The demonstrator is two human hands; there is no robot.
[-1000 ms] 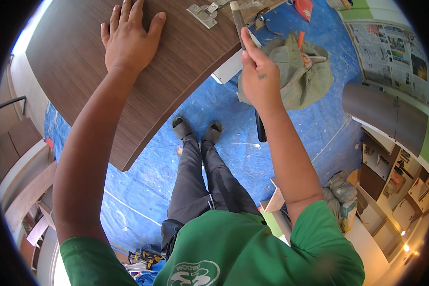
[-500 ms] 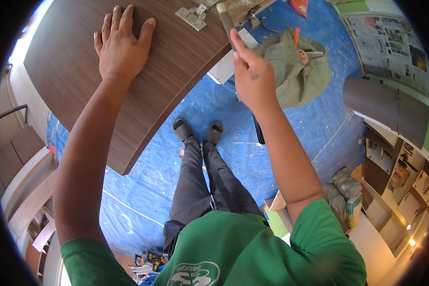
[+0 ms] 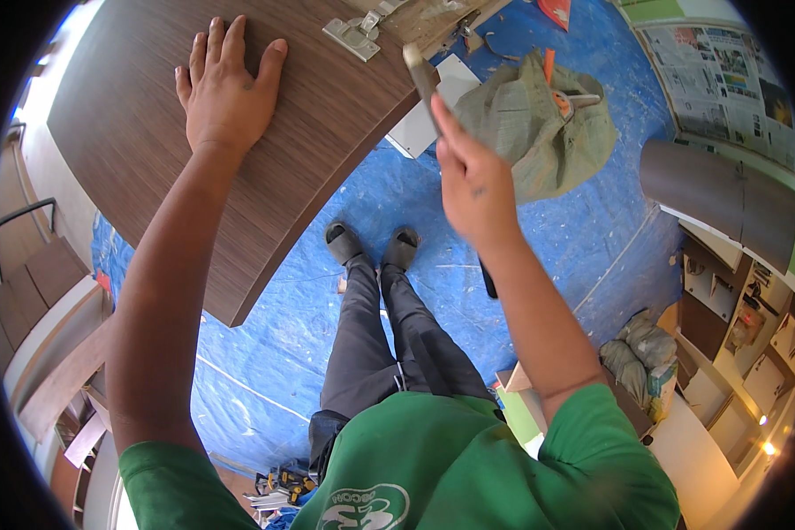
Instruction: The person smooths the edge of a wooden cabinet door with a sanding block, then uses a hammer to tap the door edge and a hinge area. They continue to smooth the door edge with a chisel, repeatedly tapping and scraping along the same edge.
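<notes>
Fingers of my left hand (image 3: 227, 87) lie spread flat on the brown wooden panel (image 3: 150, 150), holding nothing, while my right hand (image 3: 473, 181) is closed around a tool handle (image 3: 421, 75) raised near the panel's edge. I judge the panel could shift under a blow, or the tool slip toward the metal hinge (image 3: 355, 35) beside it.

**Surroundings, head view**

Blue tarpaulin (image 3: 397, 212) covers the floor from centre out to 2 o'clock. On it at 1 o'clock: crumpled olive-green cloth bag (image 3: 539, 124), an orange-handled tool (image 3: 564, 93) lying on top of it. White flat panel (image 3: 433, 115) just beside the bag, toward 12. Newspaper sheets (image 3: 715, 88) spread at 2 o'clock. Dark curved board (image 3: 715, 194) at 3 o'clock. Cluttered shelving (image 3: 742, 336) at 4 o'clock. Grey sack (image 3: 640, 358) near it, on the floor.
</notes>
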